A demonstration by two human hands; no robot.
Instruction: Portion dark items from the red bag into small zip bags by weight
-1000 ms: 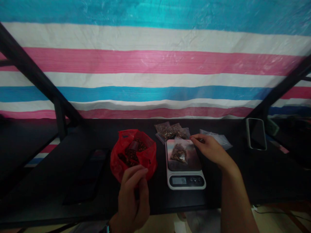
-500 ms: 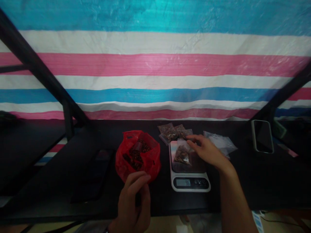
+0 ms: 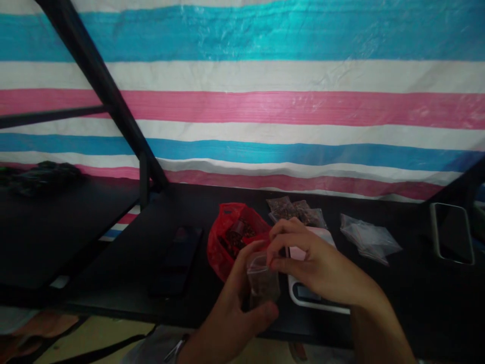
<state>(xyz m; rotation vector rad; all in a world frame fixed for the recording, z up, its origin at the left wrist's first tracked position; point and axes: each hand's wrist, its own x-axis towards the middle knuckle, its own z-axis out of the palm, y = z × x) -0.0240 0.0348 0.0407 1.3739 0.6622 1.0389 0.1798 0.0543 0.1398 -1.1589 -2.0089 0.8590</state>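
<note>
A small clear zip bag (image 3: 264,285) with brownish contents is held upright between both hands, just in front of the red plastic bag. My left hand (image 3: 242,308) supports it from the left and below, thumb and fingers around it. At its top edge, the bent fingers of my right hand (image 3: 299,255) pinch the bag's rim. The white kitchen scale (image 3: 322,303) lies partly hidden beneath my right hand and forearm. Dark brown dried pieces and a small clear cup show inside the red plastic bag (image 3: 220,232).
Several filled zip bags (image 3: 295,208) lie behind the scale. Flat clear bags (image 3: 369,237) are stacked to the right, with a phone (image 3: 452,233) farther right. A dark flat object (image 3: 178,260) lies left of the red bag. Black metal bars (image 3: 98,76) slant at left.
The filled zip bag has left the scale and is now between both hands. My right hand moved toward the left and nearer; my left hand came right to meet it. The view has shifted left.
</note>
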